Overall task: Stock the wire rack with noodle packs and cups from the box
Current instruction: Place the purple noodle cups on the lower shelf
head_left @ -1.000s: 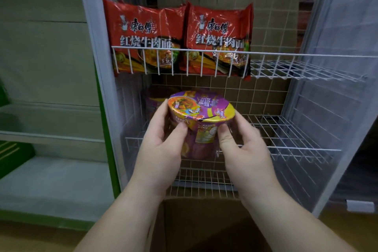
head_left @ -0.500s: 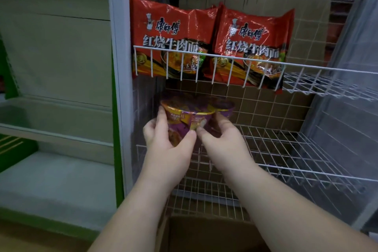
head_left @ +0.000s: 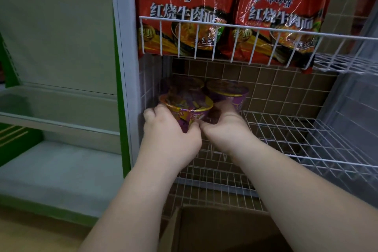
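Gripping cup (head_left: pixel 185 108): left hand (head_left: pixel 170 135) and right hand (head_left: pixel 226 129) both curl round it | low on rack (head_left: pixel 286 129), beside two cups

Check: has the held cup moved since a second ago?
Yes. The held cup has gone from in front of the lower shelf deeper into it, toward the left rear corner, beside the other cups. Both hands hold it.

— What sits up top?
— Two red noodle packs (head_left: pixel 231 12), upright side by side behind the upper shelf's front rail of the wire rack (head_left: pixel 306 129).
— And mid-frame?
— Three purple noodle cups (head_left: pixel 188 102) clustered at the middle shelf's left end, upright.
— The box?
— Cardboard box (head_left: pixel 214 229), open, bottom centre.
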Demonstrator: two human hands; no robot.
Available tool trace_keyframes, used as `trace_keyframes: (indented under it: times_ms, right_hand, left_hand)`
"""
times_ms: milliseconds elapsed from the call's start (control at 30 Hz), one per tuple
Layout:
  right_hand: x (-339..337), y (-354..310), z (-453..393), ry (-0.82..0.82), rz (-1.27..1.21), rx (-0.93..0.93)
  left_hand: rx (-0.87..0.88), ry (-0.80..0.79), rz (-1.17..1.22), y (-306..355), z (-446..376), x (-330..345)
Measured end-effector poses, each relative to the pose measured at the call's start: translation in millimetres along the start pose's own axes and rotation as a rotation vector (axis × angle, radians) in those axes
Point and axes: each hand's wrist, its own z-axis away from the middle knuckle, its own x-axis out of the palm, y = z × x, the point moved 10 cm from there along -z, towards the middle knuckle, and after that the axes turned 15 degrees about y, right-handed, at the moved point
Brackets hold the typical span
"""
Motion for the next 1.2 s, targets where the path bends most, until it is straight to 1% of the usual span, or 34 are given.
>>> trace_keyframes:
  times_ms: [167, 233, 367, 467, 567, 667, 733, 800, 867, 933, 967, 1000, 1100, 1200]
  right_hand:
    - [11, -9, 6, -0.064, 0.086, -0.057]
    - [9, -16, 12, -0.081, 0.096, -0.066]
    - [11, -13, 14, -0.102, 0.133, -0.003]
    - [12, -13, 14, -0.109, 0.155, 0.021]
    - [15, -13, 14, -0.122, 0.159, 0.051]
    - [14, -14, 17, -0.121, 0.168, 0.048]
    - [9, -15, 19, -0.067, 0.147, 0.002]
    - [-9, -19, 21, 0.116, -0.018, -0.088]
    - [-35, -15, 32, 0.288, -0.264, -0.146]
    - [-52, -5, 50, 0.352, -0.389, -0.186]
    - [-56, 2, 60, 0.359, -0.424, -0.193]
    - [-60, 9, 71, 0.364, -0.464, -0.193]
    - [-73, 28, 98, 0.407, -0.575, -0.212]
    - [-85, 45, 116, 0.420, -0.626, -0.179]
  left_hand:
    - [-0.038, 0.012, -0.095, -8, -3, -13]
    - [-0.060, 0.021, -0.095, -8, -2, -24]
    - [-0.122, -0.006, 0.044, -8, -3, -25]
    - [-0.100, -0.040, 0.106, -6, 1, -23]
    - [-0.118, -0.070, 0.171, -12, 7, -21]
    - [-0.115, -0.149, 0.202, -15, 13, -18]
    - [-0.117, -0.186, 0.237, -14, 16, -18]
    - [-0.122, -0.156, 0.294, -12, 16, -26]
    - [-0.108, -0.056, 0.355, -10, 18, -39]
    - [-0.095, 0.053, 0.421, -8, 27, -50]
    - [-0.083, 0.073, 0.442, -6, 33, -51]
    - [-0.067, 0.062, 0.454, -4, 41, -48]
    - [-0.022, -0.040, 0.452, 5, 65, -27]
    - [0.002, -0.142, 0.456, 18, 89, -9]
